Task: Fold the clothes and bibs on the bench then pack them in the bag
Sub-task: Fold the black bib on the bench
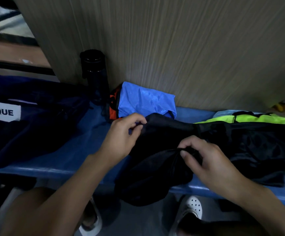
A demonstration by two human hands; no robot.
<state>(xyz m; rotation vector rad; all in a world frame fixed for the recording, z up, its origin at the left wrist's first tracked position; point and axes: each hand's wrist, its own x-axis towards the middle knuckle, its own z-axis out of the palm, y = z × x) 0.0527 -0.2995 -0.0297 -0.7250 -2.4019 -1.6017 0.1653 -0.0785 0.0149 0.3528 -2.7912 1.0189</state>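
A black garment (157, 160) lies bunched on the blue bench (66, 160), part of it hanging over the front edge. My left hand (123, 137) pinches its far left edge. Its near fold is gripped by my right hand (210, 160), thumb and fingers curled into the cloth. Behind it, against the wall, sits a folded blue bib (145, 101) on top of an orange one (113, 106). A neon green and black piece (261, 132) spreads to the right. The dark navy bag (31, 120) with a white LVQUE label lies at the left.
A tall black bottle (95, 74) stands at the back between the bag and the folded bibs. A wood-grain wall panel (172, 40) rises right behind the bench. My white shoes (191, 210) are on the floor below the front edge.
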